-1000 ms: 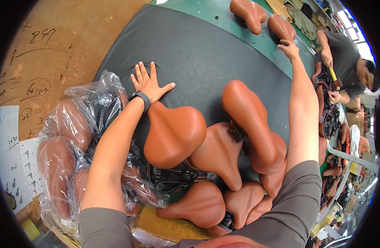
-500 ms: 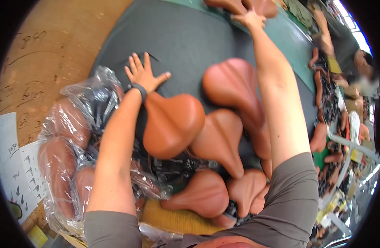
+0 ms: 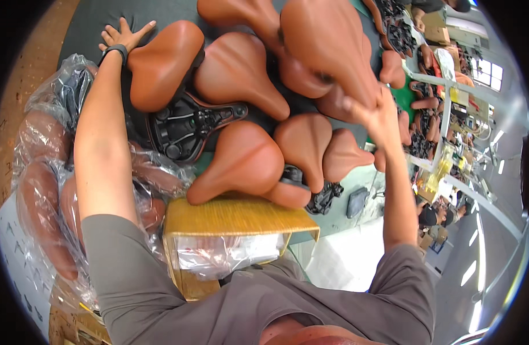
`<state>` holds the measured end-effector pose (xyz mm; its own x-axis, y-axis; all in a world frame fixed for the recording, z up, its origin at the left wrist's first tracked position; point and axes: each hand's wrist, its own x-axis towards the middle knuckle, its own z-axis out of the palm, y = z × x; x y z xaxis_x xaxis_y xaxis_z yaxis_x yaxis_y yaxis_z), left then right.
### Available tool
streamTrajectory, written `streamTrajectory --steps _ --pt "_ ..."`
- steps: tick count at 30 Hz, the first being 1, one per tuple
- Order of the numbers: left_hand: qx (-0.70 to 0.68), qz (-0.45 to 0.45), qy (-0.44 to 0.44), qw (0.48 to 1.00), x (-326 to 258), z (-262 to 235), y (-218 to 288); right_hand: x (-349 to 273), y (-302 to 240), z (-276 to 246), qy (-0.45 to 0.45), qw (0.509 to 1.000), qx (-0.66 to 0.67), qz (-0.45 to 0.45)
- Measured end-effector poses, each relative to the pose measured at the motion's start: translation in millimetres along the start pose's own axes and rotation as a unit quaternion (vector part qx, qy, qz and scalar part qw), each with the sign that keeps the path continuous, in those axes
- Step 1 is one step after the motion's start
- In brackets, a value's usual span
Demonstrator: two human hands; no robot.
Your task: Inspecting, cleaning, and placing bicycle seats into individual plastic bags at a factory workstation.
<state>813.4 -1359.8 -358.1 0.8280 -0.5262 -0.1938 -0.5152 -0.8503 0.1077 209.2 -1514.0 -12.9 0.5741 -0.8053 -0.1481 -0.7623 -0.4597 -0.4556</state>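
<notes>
My left hand (image 3: 123, 35) lies flat with fingers spread on the dark table cover (image 3: 97, 14), just beyond a brown bicycle saddle (image 3: 163, 69). On the right, my right hand (image 3: 379, 121) is at the narrow nose of a large brown saddle (image 3: 327, 43) and appears to grip it; its fingers are partly blurred. That saddle overlaps others beneath it. More brown saddles, such as one in the middle (image 3: 238, 72) and one nearer me (image 3: 244, 161), lie loosely heaped between my arms. One overturned saddle (image 3: 189, 123) shows its black underside.
Saddles in clear plastic wrap (image 3: 43, 138) are piled left of my left arm. A yellow-brown wooden stand (image 3: 235, 215) is close in front of me, with plastic below its top. A small dark flat object (image 3: 356, 201) lies beside the heap. Racks and people appear far right.
My right hand has come back from the far side towards me, with a saddle now at it. The view has shifted, showing more of the near side. My left hand stays spread on the table.
</notes>
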Motion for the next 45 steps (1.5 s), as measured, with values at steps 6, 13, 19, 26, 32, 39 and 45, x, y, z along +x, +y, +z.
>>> streamTrajectory --steps 6,13,19,26,32,39,45 --pt "-0.301 0.101 -0.356 0.879 -103.0 -45.8 25.4 -232.3 -12.3 25.4 -0.021 0.986 -0.164 -0.009" --pt "-0.388 0.196 -0.402 0.806 -323.9 -188.6 64.8 -324.9 -5.8 76.5 0.074 0.996 -0.037 0.032" --pt "-0.114 0.312 -0.231 0.914 -411.3 -160.0 38.6 -345.0 -40.7 59.7 0.094 0.994 -0.056 -0.009" --pt "-0.354 0.318 -0.030 0.879 -576.0 -222.4 22.8 -429.1 -45.7 21.5 0.221 0.966 0.122 -0.048" --pt "-0.475 0.321 0.025 0.819 -812.5 -336.0 63.7 -571.3 -12.5 -42.2 0.251 0.946 0.158 -0.135" --pt "-0.274 0.337 -0.024 0.900 -932.8 -347.3 165.2 -662.0 66.6 -86.5 0.232 0.947 0.121 -0.187" --pt "-0.423 0.341 -0.070 0.837 -941.6 -253.1 192.9 -706.4 169.5 -104.5 0.176 0.959 0.156 -0.157"
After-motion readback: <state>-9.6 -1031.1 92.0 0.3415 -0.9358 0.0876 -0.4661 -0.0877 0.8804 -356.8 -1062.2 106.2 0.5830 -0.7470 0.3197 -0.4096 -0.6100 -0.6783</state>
